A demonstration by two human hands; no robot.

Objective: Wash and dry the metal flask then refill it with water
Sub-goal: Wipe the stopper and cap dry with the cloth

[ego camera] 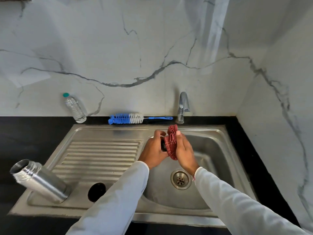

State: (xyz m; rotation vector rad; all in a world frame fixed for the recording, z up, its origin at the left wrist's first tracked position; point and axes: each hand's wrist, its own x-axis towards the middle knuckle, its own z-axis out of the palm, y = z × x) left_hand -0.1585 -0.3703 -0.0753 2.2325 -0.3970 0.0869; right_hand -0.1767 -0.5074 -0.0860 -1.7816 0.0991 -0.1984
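Note:
The metal flask [40, 179] stands open on the sink's drainboard at the left, its mouth uncapped. A black round lid [96, 191] lies on the drainboard beside it. Over the sink basin [220, 150], my left hand [154, 150] grips a small black part [163, 146], mostly hidden by my fingers. My right hand [184, 150] holds a red cloth [171, 143] pressed against that part. Both hands are well to the right of the flask.
A blue and white bottle brush [128, 118] lies along the back counter. A clear plastic water bottle [74, 108] with a green cap leans on the marble wall. The tap [183, 106] stands behind the basin; the drain [180, 178] is below my hands.

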